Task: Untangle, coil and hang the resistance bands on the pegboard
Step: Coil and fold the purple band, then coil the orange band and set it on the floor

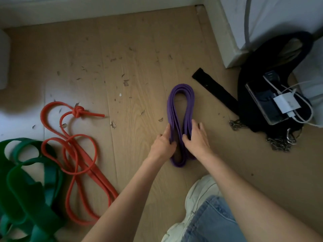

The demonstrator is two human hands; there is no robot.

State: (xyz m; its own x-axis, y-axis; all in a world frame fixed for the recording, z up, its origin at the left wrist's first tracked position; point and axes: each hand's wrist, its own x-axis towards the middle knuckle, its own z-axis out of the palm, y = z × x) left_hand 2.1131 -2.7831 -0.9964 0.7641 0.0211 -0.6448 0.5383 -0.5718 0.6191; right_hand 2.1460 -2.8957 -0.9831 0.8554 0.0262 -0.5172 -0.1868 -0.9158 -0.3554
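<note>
Purple band [180, 109], coiled, pinched between left hand [163, 143] and right hand [196, 139].

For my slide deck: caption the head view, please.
Both hands pinch a coiled purple band on the floor; red band lies knotted nearby.

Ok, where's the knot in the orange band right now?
The knot sits on the floor at head-view left, at the orange band's far end, left of the purple band.
</note>
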